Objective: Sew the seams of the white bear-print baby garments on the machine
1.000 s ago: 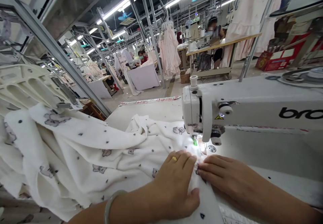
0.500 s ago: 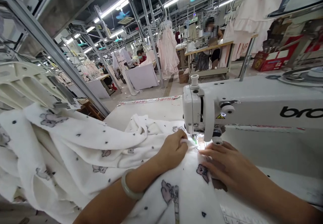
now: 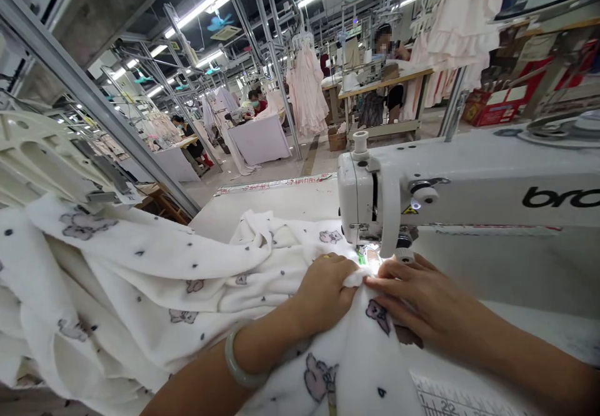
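Observation:
A white printed fabric (image 3: pixel 154 285) with small grey animal motifs lies heaped across the table and runs under the head of a white sewing machine (image 3: pixel 469 194). My left hand (image 3: pixel 323 291) is closed, pinching a fold of the fabric just in front of the needle area (image 3: pixel 363 255). My right hand (image 3: pixel 417 300) lies with fingers stretched flat on the fabric to the right of that fold, fingertips touching it. A pale bangle sits on my left wrist and a ring on one finger.
The sewing table (image 3: pixel 281 200) reaches back to a printed tape along its far edge. A ruler strip (image 3: pixel 450 400) runs along the near edge. A slanted metal frame post (image 3: pixel 107 107) stands at left. Other people sew at tables behind, near hanging pink garments (image 3: pixel 307 91).
My left hand went from lying flat on the fabric to pinching a fold, and moved up toward the needle. My right hand followed closer to the presser foot. The fabric bunched forward.

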Demonstrator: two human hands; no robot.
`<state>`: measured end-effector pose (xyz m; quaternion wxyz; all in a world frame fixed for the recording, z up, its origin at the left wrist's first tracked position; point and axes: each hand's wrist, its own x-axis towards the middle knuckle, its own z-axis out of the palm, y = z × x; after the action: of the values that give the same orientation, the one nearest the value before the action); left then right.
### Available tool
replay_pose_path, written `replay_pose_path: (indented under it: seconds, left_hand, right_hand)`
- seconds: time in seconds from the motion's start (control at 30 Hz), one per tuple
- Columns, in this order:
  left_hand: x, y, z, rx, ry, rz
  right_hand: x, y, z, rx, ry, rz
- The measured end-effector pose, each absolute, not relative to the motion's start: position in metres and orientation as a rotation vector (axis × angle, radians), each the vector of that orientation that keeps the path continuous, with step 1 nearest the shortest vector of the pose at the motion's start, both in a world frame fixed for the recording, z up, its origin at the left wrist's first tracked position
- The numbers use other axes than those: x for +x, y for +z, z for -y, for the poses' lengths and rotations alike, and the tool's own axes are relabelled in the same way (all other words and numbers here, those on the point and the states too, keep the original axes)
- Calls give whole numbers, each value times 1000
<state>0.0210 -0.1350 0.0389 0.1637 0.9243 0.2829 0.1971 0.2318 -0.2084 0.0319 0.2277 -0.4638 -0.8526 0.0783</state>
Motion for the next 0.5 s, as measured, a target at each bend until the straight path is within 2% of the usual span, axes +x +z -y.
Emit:
replay_pose_path:
  seconds: [0.2,0.5]
  left_hand:
    - [19,38,137,2559,658,-785]
    - [15,34,140,2912,579,-520]
  right_hand:
    - [243,34,214,-995,202,2523]
    - [236,38,217,-1037,405,2470]
